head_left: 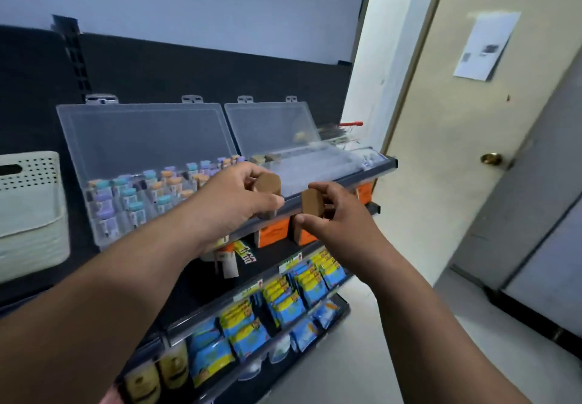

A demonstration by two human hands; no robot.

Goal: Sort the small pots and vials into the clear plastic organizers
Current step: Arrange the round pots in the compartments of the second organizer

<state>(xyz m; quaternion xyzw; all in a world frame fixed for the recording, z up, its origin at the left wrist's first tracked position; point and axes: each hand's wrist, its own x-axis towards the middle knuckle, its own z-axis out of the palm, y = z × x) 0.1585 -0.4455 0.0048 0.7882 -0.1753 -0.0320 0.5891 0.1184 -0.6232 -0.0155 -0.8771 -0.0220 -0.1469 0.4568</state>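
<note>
On the top shelf, two clear organizers stand side by side, lids raised: left organizer packed with upright vials capped teal, purple and orange; right organizer mostly bare, a few blurred brown items at its left end. Before the right organizer's front edge, left hand grips one brown pot in curled fingers; right hand pinches a second brown pot, near the first but apart. Lower shelves: orange boxes, blue-and-yellow packets.
</note>
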